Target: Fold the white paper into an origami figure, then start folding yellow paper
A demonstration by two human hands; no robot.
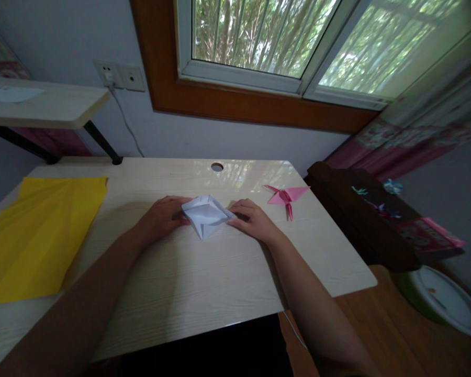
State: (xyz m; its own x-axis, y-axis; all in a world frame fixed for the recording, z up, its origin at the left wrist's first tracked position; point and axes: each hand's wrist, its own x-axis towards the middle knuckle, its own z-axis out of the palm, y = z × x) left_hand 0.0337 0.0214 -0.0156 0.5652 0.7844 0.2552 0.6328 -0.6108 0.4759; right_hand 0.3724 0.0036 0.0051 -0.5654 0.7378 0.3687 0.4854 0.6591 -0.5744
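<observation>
A white folded paper (207, 215), partly opened out with raised folds and pointed corners, is held just above or on the pale wood-grain desk (215, 277). At its left edge, my left hand (165, 215) pinches the paper between thumb and fingers. The opposite tip is gripped by my right hand (253, 219), thumb below and fingers above. To the right of that hand rests a pink origami crane (288, 197), its wings spread. A large sheet of creased yellow paper (43, 235) lies at the desk's left side, beyond my left forearm.
A raised shelf (47, 104) on black legs stands at the back left. Near the back edge is a round cable hole (217, 167). Right of the desk are a dark brown cabinet (361, 220) with small items on it and a white-lidded bin (449, 301) on the floor.
</observation>
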